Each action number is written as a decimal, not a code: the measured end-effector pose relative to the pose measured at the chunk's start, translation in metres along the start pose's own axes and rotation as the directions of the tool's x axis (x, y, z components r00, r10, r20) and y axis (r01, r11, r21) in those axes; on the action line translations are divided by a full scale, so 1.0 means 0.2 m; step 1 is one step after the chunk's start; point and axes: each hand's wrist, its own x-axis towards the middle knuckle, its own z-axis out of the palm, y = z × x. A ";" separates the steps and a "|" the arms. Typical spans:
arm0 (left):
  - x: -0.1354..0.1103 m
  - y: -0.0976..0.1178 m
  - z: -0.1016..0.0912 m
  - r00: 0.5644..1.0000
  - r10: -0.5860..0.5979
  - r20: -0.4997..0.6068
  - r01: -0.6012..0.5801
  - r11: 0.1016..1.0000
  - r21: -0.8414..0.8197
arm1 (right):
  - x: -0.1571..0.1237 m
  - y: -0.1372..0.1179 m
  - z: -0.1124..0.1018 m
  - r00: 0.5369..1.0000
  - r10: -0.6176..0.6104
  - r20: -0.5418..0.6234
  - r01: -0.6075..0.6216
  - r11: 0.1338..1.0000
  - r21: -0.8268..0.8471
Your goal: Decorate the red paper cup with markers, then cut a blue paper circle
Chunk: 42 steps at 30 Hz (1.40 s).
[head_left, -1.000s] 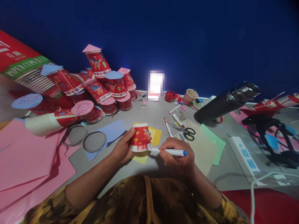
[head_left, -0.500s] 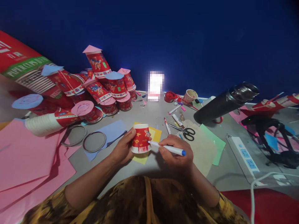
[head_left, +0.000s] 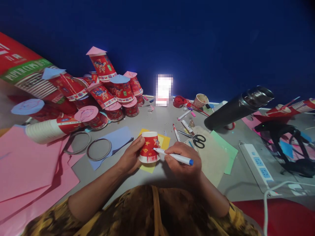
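Note:
My left hand (head_left: 131, 154) is closed around the left side of a red paper cup (head_left: 149, 149), held upside down with its white rim at the bottom. Gold star and cloud patterns show on the cup, and red streaks mark its rim. In my right hand (head_left: 185, 160) is a white marker with a blue end (head_left: 176, 156), gripped between thumb and fingers. Its tip is at the cup's front right side; whether it touches, I cannot tell. Under the cup lies yellow paper (head_left: 147, 167), partly hidden.
Stacked red cups with paper tops (head_left: 103, 93) rise at the left, beside pink sheets (head_left: 27, 164). Tape rings (head_left: 99, 149) lie on blue paper. Right of my hands are scissors (head_left: 198, 140), green paper (head_left: 227, 152), a black flask (head_left: 236, 106) and a power strip (head_left: 257, 167).
The marker and my right hand have shifted slightly left, bringing the tip further across the cup's front. My left hand and the cup have moved slightly right and down.

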 end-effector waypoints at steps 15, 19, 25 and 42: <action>0.01 0.01 0.00 0.999 0.037 0.024 -0.038 0.999 0.028 | -0.02 0.01 -0.01 1.000 -0.012 -0.014 0.011 0.999 -0.039; 0.00 0.01 0.01 0.999 0.035 0.011 -0.035 0.999 0.035 | -0.02 0.01 0.00 1.000 -0.008 -0.012 0.007 0.999 -0.031; -0.01 0.01 0.03 0.999 0.049 -0.019 -0.049 0.999 0.015 | -0.01 -0.01 0.00 1.000 -0.012 0.020 0.012 1.000 -0.008; -0.01 0.01 0.04 0.998 0.061 -0.012 -0.061 0.998 0.018 | -0.01 0.00 0.00 1.000 -0.017 0.027 0.018 0.999 -0.032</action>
